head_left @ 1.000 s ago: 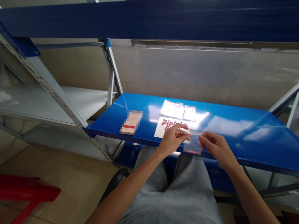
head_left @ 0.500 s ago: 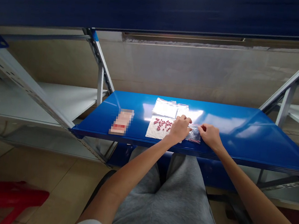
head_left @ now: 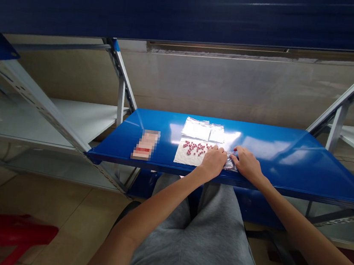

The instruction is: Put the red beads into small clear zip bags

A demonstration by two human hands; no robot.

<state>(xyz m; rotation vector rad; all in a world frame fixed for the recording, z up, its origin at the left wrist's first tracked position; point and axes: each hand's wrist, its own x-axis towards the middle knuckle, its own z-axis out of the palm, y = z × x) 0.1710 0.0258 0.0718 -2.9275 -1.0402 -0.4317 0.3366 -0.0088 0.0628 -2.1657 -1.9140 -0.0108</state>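
- At the front edge of the blue shelf, a small bag is lying flat between both hands.
- The left hand is curling closed over its left edge.
- The right hand is pressing fingertips on its right edge; whether it is pinching cannot be told.
- Red beads are sitting on a white sheet just beside the left hand.

Bare shelf right; bags behind.
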